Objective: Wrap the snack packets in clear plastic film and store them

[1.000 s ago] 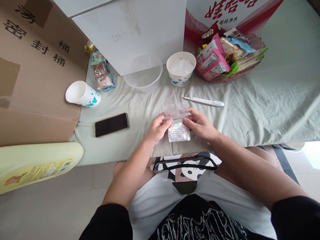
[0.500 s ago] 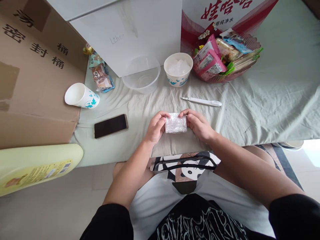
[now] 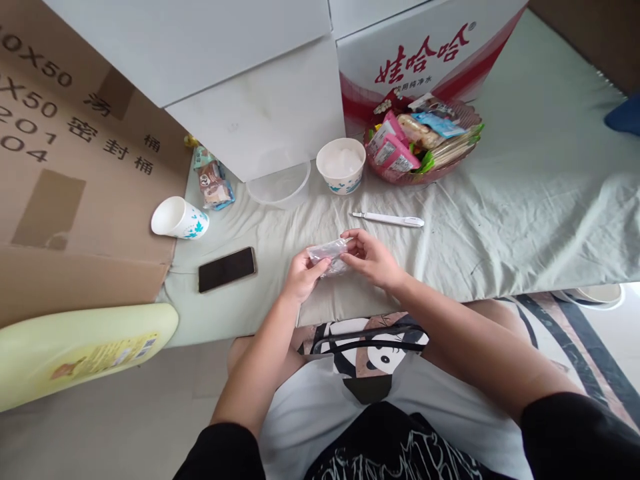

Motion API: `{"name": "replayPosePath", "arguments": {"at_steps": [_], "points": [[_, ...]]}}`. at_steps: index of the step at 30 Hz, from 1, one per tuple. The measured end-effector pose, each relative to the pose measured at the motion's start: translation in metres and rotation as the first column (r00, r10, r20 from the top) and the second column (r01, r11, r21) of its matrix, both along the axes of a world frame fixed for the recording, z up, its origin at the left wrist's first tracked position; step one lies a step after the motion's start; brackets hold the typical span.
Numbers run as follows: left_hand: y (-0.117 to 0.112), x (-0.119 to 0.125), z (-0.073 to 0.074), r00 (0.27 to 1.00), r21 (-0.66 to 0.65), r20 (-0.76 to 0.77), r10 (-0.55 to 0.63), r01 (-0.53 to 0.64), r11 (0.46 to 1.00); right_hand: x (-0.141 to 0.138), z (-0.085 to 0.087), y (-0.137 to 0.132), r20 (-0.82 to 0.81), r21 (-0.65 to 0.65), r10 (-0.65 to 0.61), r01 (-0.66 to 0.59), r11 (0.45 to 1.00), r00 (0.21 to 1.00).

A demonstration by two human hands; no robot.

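A small piece of clear, crinkled plastic wrapping (image 3: 327, 251), perhaps bubble wrap, is held low over the cloth near the table's front edge. My left hand (image 3: 301, 277) grips its left side, thumb on top. At its right side, my right hand (image 3: 373, 261) pinches the film between thumb and fingers, some of which are bent out of sight. Whatever the wrapping contains cannot be made out. Beyond my right hand lies a white craft knife (image 3: 390, 219), its blade pointing left. A dark-screened phone (image 3: 227, 269) rests to the left of my left hand.
At the back stand a paper bowl (image 3: 341, 168) with whitish contents, a clear plastic bowl (image 3: 283, 193) and a pink glass bowl (image 3: 425, 175) of snacks. A paper cup (image 3: 181, 219) lies tipped beside the cardboard box (image 3: 100, 220). A yellow bottle (image 3: 90, 347) is at lower left.
The wrapping was flat and square between both hands; now it is tilted, with a flap of film raised. My right hand has shifted its grip over the right edge. The head view has also shifted.
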State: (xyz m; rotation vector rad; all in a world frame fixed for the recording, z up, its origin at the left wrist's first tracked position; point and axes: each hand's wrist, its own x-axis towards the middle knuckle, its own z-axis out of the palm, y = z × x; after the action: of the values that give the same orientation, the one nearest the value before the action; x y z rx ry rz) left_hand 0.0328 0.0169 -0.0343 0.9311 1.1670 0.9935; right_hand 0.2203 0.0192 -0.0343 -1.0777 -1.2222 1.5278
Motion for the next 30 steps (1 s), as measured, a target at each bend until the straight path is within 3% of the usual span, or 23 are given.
{"name": "replayPosePath", "arguments": {"at_steps": [3, 6, 8, 9, 11, 13, 15, 17, 19, 21, 24, 27, 30], "points": [[0.006, -0.002, 0.008, 0.99, 0.049, -0.033, 0.139, -0.137, 0.989, 0.011, 0.008, 0.008, -0.011, 0.002, -0.121, 0.121, 0.993, 0.993], [0.029, 0.001, 0.034, 0.95, 0.259, -0.155, 0.272, -0.226, 0.939, 0.019, 0.017, 0.013, -0.049, 0.007, -0.164, 0.165, 0.986, 0.985], [0.056, 0.011, 0.06, 0.894, 0.458, -0.302, 0.33, -0.167, 0.873, 0.02, 0.022, 0.014, -0.09, 0.043, -0.117, 0.122, 0.992, 0.989], [0.073, 0.018, 0.074, 0.833, 0.552, -0.412, 0.369, -0.094, 0.829, 0.02, 0.025, 0.015, -0.101, 0.064, -0.099, 0.106, 0.992, 0.99], [0.109, 0.038, 0.098, 0.648, 0.614, -0.648, 0.4, 0.135, 0.777, 0.018, 0.029, 0.016, -0.115, 0.092, -0.089, 0.099, 0.991, 0.989], [0.144, 0.061, 0.112, 0.419, 0.524, -0.829, 0.371, 0.35, 0.776, 0.016, 0.032, 0.018, -0.134, 0.103, -0.095, 0.109, 0.989, 0.986], [0.173, 0.081, 0.116, 0.168, 0.337, -0.941, 0.293, 0.493, 0.802, 0.017, 0.033, 0.021, -0.142, 0.113, -0.101, 0.118, 0.987, 0.985], [0.194, 0.095, 0.113, -0.068, 0.079, -0.988, 0.139, 0.551, 0.831, 0.02, 0.033, 0.025, -0.13, 0.117, -0.117, 0.133, 0.984, 0.985], [0.207, 0.102, 0.109, -0.22, -0.163, -0.974, -0.043, 0.561, 0.812, 0.026, 0.033, 0.029, -0.116, 0.109, -0.146, 0.158, 0.981, 0.982], [0.214, 0.106, 0.108, -0.274, -0.313, -0.944, -0.185, 0.562, 0.765, 0.032, 0.033, 0.033, -0.114, 0.097, -0.183, 0.194, 0.976, 0.977], [0.217, 0.109, 0.112, -0.241, -0.384, -0.923, -0.299, 0.581, 0.718, 0.041, 0.034, 0.04, -0.101, 0.08, -0.257, 0.265, 0.961, 0.961], [0.213, 0.108, 0.112, -0.23, -0.363, -0.932, -0.281, 0.604, 0.709, 0.052, 0.036, 0.043, -0.043, 0.085, -0.318, 0.321, 0.943, 0.947], [0.202, 0.102, 0.108, -0.255, -0.307, -0.948, -0.19, 0.583, 0.752, 0.065, 0.04, 0.043, 0.171, 0.201, -0.418, 0.384, 0.901, 0.892]]}}
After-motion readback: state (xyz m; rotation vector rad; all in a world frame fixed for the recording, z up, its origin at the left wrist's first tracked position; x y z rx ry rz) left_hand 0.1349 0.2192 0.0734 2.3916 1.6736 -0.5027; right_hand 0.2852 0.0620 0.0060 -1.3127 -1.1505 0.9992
